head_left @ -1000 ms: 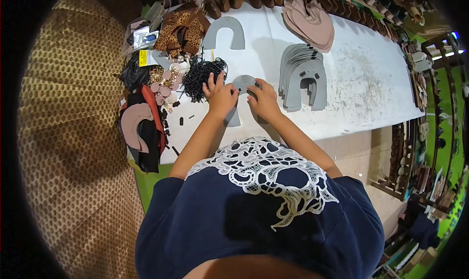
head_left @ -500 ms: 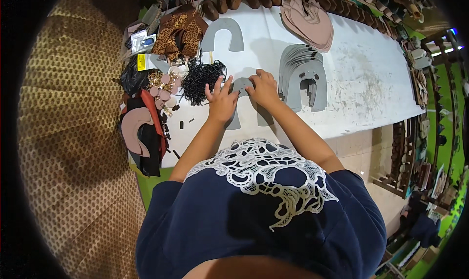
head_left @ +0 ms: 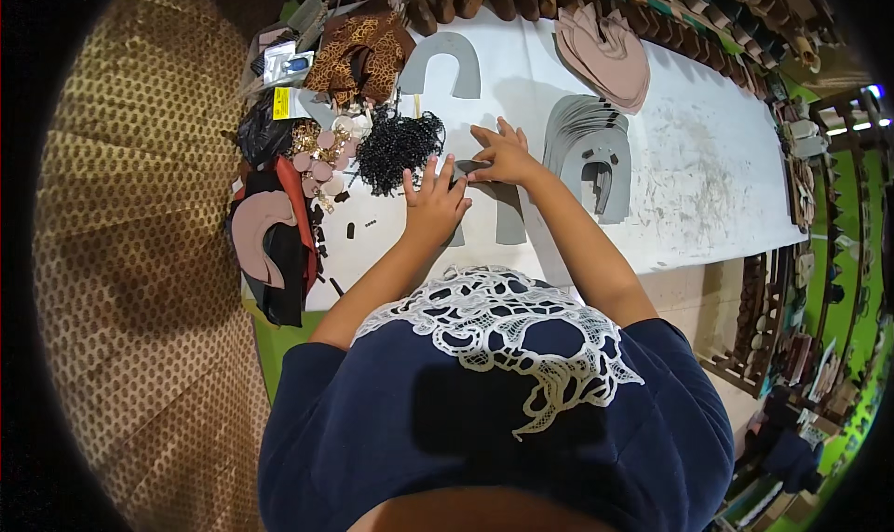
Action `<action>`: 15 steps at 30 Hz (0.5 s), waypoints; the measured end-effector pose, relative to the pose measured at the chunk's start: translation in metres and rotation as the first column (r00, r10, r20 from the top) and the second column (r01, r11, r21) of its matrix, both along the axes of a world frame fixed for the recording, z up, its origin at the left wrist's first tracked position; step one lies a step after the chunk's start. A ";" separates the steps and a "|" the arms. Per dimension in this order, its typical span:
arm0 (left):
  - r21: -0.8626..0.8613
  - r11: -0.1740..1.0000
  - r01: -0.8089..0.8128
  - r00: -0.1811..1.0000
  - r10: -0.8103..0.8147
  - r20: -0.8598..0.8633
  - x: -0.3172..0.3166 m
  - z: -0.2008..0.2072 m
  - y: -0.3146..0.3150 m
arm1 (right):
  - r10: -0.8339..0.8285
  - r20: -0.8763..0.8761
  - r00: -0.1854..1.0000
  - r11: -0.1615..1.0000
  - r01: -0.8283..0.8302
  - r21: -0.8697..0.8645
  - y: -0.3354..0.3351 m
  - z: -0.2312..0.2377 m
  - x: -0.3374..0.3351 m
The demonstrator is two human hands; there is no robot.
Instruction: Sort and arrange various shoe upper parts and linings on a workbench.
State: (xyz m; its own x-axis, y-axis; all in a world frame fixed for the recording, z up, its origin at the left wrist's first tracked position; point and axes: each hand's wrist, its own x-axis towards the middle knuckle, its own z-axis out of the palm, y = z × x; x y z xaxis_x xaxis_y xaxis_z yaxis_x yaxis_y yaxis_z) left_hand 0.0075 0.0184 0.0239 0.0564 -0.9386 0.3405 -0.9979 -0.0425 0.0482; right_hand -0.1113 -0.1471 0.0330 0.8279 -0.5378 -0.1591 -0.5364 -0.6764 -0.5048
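L hand [head_left: 434,206], fingers spread, & R hand [head_left: 507,160], grip unclear, are at grey U-piece [head_left: 509,217] on bench [head_left: 726,169], apparently unfinished, w/ stack [head_left: 566,150] to R looking done, far U-piece [head_left: 447,46] seemingly pending.

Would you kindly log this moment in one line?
left hand: on grey piece | right hand: on same piece | black tangle: left of piece | grey stack: right of piece
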 end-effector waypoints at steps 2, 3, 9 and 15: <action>0.012 1.000 -0.003 1.000 0.003 0.018 -0.001 -0.001 0.000 | 0.004 -0.033 0.999 1.000 -0.004 0.003 0.000 0.001 0.000; 0.028 1.000 -0.003 0.999 0.002 0.037 -0.002 -0.002 0.000 | 0.007 -0.034 0.999 1.000 -0.007 0.001 0.000 0.002 0.001; 0.071 0.997 -0.033 0.991 0.023 0.134 -0.010 0.001 -0.002 | -0.010 -0.091 0.996 1.000 0.010 -0.009 0.004 0.001 0.009; 0.083 0.994 -0.066 0.993 0.057 0.107 -0.011 -0.001 -0.004 | -0.040 -0.192 0.981 0.997 0.053 0.060 0.008 0.009 0.013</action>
